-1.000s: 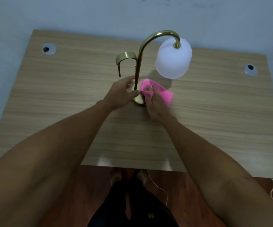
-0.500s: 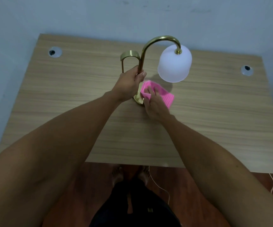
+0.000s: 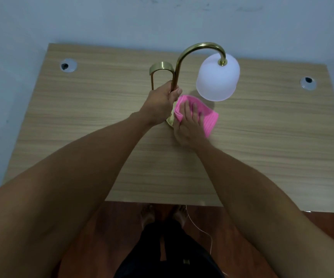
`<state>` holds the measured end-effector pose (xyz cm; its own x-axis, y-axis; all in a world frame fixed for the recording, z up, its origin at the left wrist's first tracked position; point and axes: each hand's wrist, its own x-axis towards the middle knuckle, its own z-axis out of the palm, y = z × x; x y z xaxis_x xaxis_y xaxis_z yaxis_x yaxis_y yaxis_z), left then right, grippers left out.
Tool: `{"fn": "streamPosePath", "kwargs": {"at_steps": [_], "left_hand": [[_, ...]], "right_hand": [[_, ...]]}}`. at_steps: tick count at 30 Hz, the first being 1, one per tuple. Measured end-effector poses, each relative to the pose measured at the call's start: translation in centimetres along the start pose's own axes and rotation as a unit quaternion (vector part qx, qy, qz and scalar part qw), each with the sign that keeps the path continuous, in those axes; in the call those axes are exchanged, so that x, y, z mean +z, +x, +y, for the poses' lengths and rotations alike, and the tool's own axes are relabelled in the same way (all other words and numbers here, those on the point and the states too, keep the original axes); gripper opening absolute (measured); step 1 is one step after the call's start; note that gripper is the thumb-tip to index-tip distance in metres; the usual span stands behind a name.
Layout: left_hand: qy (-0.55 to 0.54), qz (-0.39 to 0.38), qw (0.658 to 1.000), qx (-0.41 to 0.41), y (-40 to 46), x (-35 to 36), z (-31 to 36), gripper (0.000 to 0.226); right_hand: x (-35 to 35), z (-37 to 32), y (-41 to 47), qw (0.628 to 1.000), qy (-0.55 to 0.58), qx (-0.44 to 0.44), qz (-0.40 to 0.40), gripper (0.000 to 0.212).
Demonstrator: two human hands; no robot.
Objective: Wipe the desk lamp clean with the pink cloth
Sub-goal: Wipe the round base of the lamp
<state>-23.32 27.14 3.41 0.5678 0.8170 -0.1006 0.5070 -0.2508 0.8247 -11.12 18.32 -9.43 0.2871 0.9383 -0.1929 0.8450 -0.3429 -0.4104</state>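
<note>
A brass desk lamp [image 3: 184, 57] with a curved neck and a white frosted shade [image 3: 218, 77] stands in the middle of the wooden desk [image 3: 82, 121]. My left hand [image 3: 162, 101] grips the lamp's upright stem low down. A pink cloth [image 3: 210, 119] lies over the lamp's round base, which shows only as a brass sliver at the cloth's near left. My right hand [image 3: 190, 125] presses flat on the cloth, fingers straight and spread.
A smaller brass arch [image 3: 159, 67] rises just left of the stem. Two round cable grommets [image 3: 68, 65] [image 3: 307, 82] sit in the desk's far corners. A blue wall runs behind. White cords lie on the red-brown floor by my feet.
My left hand moved from the lamp's base up onto the stem and closed round it. My right hand stayed on the cloth and spread flatter over it.
</note>
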Motion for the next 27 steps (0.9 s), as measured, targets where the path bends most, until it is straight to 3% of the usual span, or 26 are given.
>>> {"fn": "streamPosePath", "kwargs": {"at_steps": [3, 8, 12, 15, 19, 21, 25, 27], "left_hand": [[0.007, 0.002, 1.000, 0.005, 0.2, 0.1, 0.0, 0.022], [0.010, 0.005, 1.000, -0.001, 0.2, 0.0, -0.1, 0.026], [0.006, 0.005, 1.000, -0.001, 0.4, 0.1, -0.2, 0.020], [0.002, 0.011, 1.000, 0.010, 0.4, 0.2, -0.2, 0.018], [0.003, 0.022, 1.000, 0.017, 0.3, 0.5, 0.0, 0.022], [0.000, 0.024, 1.000, 0.011, 0.3, 0.6, -0.1, 0.025], [-0.006, 0.019, 1.000, -0.001, 0.2, 0.5, 0.0, 0.028], [-0.020, 0.013, 1.000, -0.011, 0.2, 0.5, 0.0, 0.028]], "right_hand": [[0.9, -1.4, 0.0, 1.000, -0.010, 0.000, 0.027, 0.068], [2.7, 0.1, -3.6, 0.995, -0.042, -0.089, -0.015, 0.080], [-0.1, 0.8, 0.0, 0.999, 0.009, -0.044, 0.003, 0.073], [-0.8, 0.4, 2.1, 0.998, 0.011, -0.059, 0.004, 0.073], [0.8, 1.1, 0.0, 0.995, 0.009, -0.091, 0.036, 0.072], [2.7, 0.2, -2.1, 0.997, -0.004, -0.062, 0.048, 0.069], [5.6, -4.6, -5.8, 0.994, 0.076, -0.055, 0.061, 0.067], [4.8, -7.5, -7.6, 0.980, 0.190, -0.053, 0.028, 0.062]]}}
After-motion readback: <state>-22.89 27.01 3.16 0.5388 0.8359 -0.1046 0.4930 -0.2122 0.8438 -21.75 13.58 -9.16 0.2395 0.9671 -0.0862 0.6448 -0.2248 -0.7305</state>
